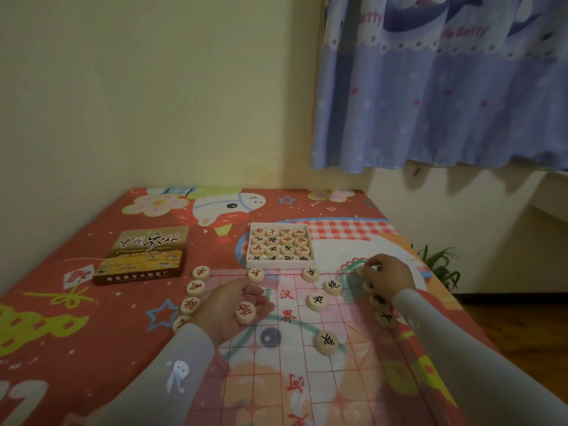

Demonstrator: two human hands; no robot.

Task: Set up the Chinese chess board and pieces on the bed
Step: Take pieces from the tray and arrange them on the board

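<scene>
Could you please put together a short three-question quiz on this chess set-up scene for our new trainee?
1. True or false: the white tray of pieces sits on the far side of the board from the person.
2. Which hand holds a red-lettered piece? A) left hand B) right hand C) neither
3. Fill in: the printed box lid lies to the ____ of the tray.

Key: 1. True. 2. A; the piece rests in the left hand's fingers, while the right hand is at the row of pieces on the board's right edge. 3. Left.
</scene>
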